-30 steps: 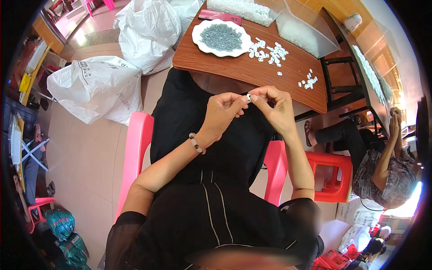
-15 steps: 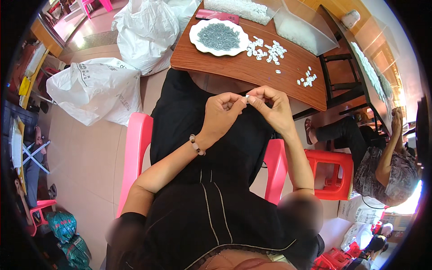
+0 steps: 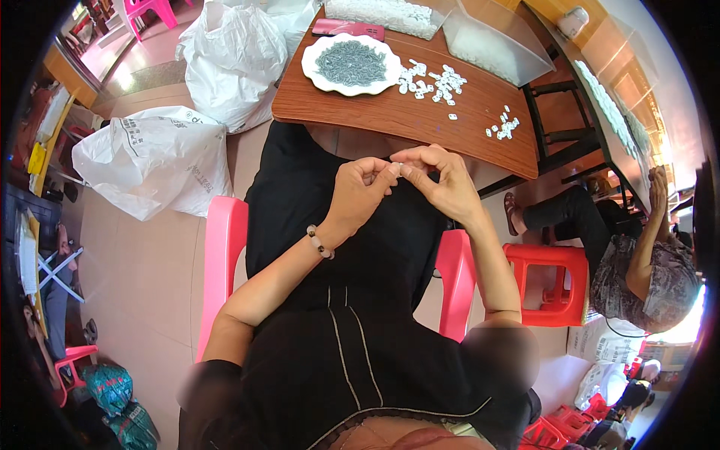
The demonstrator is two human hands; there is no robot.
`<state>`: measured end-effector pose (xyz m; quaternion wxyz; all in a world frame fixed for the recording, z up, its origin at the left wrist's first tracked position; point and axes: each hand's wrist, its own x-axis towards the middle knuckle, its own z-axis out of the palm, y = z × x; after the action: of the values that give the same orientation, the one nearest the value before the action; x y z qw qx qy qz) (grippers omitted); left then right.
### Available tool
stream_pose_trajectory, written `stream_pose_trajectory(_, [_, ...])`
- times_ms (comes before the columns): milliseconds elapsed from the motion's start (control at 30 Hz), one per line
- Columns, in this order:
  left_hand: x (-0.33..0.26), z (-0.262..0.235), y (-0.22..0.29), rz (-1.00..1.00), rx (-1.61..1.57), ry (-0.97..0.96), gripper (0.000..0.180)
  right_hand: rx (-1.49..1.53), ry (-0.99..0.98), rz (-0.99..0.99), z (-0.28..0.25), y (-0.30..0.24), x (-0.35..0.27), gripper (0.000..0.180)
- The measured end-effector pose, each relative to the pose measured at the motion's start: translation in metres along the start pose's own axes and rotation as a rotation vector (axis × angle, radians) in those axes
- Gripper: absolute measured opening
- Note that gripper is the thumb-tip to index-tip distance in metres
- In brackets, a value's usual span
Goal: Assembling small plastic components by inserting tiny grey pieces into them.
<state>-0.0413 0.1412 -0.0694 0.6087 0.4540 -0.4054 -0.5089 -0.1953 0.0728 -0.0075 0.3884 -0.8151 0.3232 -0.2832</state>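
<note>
Above my lap my two hands meet at the fingertips. My left hand (image 3: pixel 360 196) and my right hand (image 3: pixel 444 184) both pinch one small white plastic piece (image 3: pixel 397 166), mostly hidden by the fingers. On the wooden table (image 3: pixel 337 109) just beyond lies a loose pile of small white plastic pieces (image 3: pixel 448 84), flat and seemingly with holes. A smaller group of white pieces (image 3: pixel 505 126) is spread near the table's right end. To the left of the pile stands a white scalloped plate (image 3: pixel 311 75) heaped with thin grey pins or screws (image 3: pixel 351 63), too small to tell which.
Clear bins (image 3: pixel 491 56) of white pieces and a pink flat case (image 3: pixel 349 29) sit along the table's back. White sacks (image 3: pixel 161 161) stand on the floor at left. Pink chair arms (image 3: pixel 225 255) flank me. A person (image 3: pixel 637 277) sits at another table on the right, near a red stool (image 3: pixel 551 281).
My hands have shifted slightly left in the picture along with the whole view, still pinched together. The white piece between the fingertips shows less than before.
</note>
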Motion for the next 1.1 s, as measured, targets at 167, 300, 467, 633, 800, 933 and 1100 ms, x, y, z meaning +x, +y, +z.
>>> stream_pose_trajectory(167, [0.004, 0.002, -0.003, 0.024, -0.015, 0.035, 0.022, -0.147, -0.083, -0.048, -0.004, 0.003, 0.003, 0.017])
stream_pose_trajectory(300, [0.014, -0.001, 0.0, 0.011, -0.007, 0.029, 0.021, -0.108, 0.041, 0.009, -0.013, 0.013, 0.008, 0.01])
stream_pose_trajectory(467, [0.018, -0.008, 0.002, 0.005, 0.023, 0.026, 0.019, -0.465, 0.37, -0.098, -0.071, 0.08, 0.054, 0.017])
stream_pose_trajectory(633, [0.012, -0.004, -0.007, -0.056, -0.001, 0.009, 0.022, -0.611, 0.324, 0.049, -0.092, 0.092, 0.086, 0.023])
stream_pose_trajectory(800, [0.007, -0.002, -0.008, -0.1, -0.011, 0.013, 0.024, -0.751, 0.225, 0.014, -0.082, 0.101, 0.103, 0.021])
stream_pose_trajectory(933, [0.008, -0.001, -0.011, -0.096, -0.019, 0.005, 0.025, -0.82, 0.192, 0.074, -0.08, 0.108, 0.105, 0.018])
stream_pose_trajectory(1100, [0.006, -0.003, -0.011, -0.101, -0.03, -0.005, 0.026, -0.872, 0.181, 0.038, -0.075, 0.111, 0.113, 0.016])
